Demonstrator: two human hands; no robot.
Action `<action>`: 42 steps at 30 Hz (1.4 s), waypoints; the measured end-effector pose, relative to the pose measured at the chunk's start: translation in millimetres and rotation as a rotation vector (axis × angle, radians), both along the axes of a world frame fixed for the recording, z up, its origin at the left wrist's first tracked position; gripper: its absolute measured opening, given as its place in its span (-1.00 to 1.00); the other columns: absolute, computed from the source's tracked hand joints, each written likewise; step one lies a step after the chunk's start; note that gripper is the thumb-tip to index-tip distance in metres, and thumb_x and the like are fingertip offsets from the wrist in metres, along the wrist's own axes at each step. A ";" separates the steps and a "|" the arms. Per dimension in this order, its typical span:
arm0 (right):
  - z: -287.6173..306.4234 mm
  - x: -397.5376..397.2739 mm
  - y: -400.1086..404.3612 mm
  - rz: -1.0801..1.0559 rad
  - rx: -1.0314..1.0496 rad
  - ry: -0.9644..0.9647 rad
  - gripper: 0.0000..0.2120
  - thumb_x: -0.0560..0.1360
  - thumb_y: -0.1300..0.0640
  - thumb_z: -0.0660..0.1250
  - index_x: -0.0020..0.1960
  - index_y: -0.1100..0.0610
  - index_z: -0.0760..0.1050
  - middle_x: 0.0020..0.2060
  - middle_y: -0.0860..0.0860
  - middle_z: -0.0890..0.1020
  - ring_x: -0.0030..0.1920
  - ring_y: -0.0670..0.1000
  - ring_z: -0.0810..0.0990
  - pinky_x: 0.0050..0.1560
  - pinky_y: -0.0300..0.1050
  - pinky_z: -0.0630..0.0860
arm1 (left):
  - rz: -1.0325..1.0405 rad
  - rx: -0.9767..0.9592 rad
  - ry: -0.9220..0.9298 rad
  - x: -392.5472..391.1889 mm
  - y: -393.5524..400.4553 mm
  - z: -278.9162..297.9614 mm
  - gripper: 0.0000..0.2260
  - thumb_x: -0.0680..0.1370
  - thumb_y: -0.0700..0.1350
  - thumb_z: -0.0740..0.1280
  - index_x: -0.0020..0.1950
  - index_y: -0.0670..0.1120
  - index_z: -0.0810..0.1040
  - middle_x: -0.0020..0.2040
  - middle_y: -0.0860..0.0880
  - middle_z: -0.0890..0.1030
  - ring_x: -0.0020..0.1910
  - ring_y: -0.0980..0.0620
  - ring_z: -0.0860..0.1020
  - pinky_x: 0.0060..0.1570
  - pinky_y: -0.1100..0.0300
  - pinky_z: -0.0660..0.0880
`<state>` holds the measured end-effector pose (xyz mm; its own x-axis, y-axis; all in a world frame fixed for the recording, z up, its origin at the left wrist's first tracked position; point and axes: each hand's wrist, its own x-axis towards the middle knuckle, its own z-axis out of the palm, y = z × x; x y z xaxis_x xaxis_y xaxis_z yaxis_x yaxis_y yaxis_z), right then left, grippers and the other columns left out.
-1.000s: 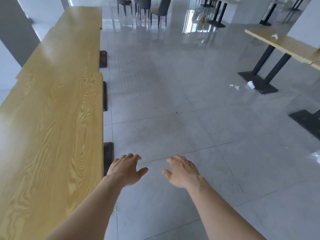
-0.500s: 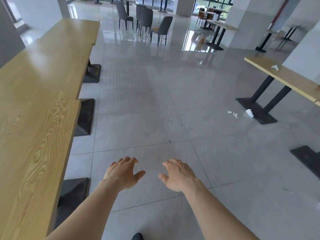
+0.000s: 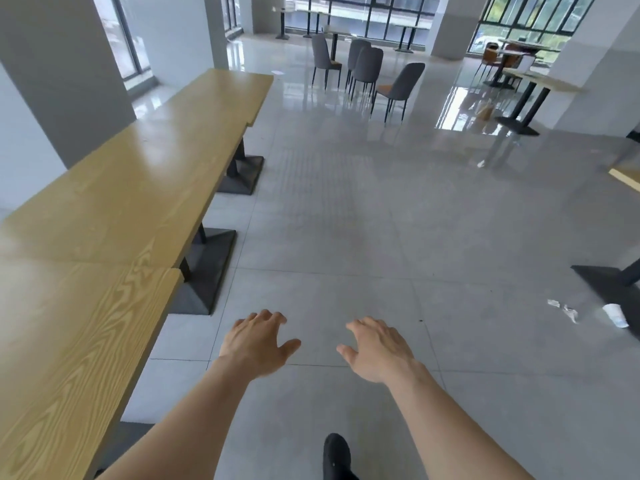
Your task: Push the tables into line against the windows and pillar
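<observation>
Forward goes the view; both hands, left hand (image 3: 258,344) and right hand (image 3: 379,349), spread empty. Nearest worktop (image 3: 69,341) looks heavy: push its long edge.

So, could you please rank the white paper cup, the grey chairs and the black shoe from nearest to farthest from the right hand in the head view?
From the right hand:
1. Black shoe, just below, near the bottom edge.
2. White paper cup, lying on the floor at far right.
3. Grey chairs, grouped far ahead by the windows.
</observation>
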<state>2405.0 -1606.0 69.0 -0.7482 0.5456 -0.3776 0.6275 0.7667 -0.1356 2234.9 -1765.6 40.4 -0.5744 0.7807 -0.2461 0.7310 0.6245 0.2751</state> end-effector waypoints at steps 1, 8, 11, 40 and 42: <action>-1.5 -19.4 19.9 0.026 0.003 0.001 -0.47 0.63 -0.21 0.17 0.48 0.08 0.35 0.39 0.08 0.46 0.42 0.16 0.39 0.41 0.08 0.34 | 0.029 0.009 0.007 -15.5 15.0 -0.3 -0.41 0.58 0.36 0.19 0.53 0.10 0.34 0.49 0.06 0.43 0.46 -0.02 0.39 0.47 0.01 0.26; 1.6 -170.3 119.6 0.275 0.012 -0.017 -0.50 0.64 -0.18 0.18 0.48 0.07 0.35 0.38 0.07 0.46 0.42 0.15 0.40 0.42 0.04 0.34 | 0.292 0.086 0.039 -114.4 69.0 3.3 -0.37 0.56 0.38 0.19 0.55 0.09 0.33 0.53 0.06 0.40 0.51 -0.03 0.35 0.51 -0.03 0.26; -4.0 -236.5 125.4 0.411 0.034 -0.034 -0.52 0.64 -0.16 0.18 0.45 0.08 0.38 0.35 0.08 0.49 0.40 0.16 0.43 0.39 0.05 0.37 | 0.435 0.120 0.049 -149.2 57.6 0.5 -0.39 0.57 0.38 0.19 0.53 0.10 0.35 0.51 0.07 0.42 0.50 -0.02 0.36 0.50 -0.02 0.26; -216.8 -513.7 -121.2 1.318 -0.072 0.410 -0.41 0.66 -0.22 0.06 0.54 0.12 0.34 0.56 0.15 0.33 0.59 0.13 0.22 0.61 0.09 0.09 | 1.421 0.103 0.281 -224.7 -129.3 -205.7 -0.37 0.59 0.36 0.08 0.53 0.00 0.36 0.57 -0.05 0.35 0.61 -0.05 0.21 0.62 -0.05 -0.01; -230.0 -521.4 -126.5 1.349 -0.078 0.435 -0.38 0.66 -0.23 0.03 0.56 0.14 0.29 0.58 0.15 0.30 0.61 0.13 0.19 0.60 0.12 0.08 | 1.450 0.116 0.302 -227.2 -129.6 -216.5 -0.38 0.60 0.34 0.10 0.53 -0.01 0.36 0.58 -0.04 0.33 0.62 -0.06 0.19 0.62 -0.06 -0.01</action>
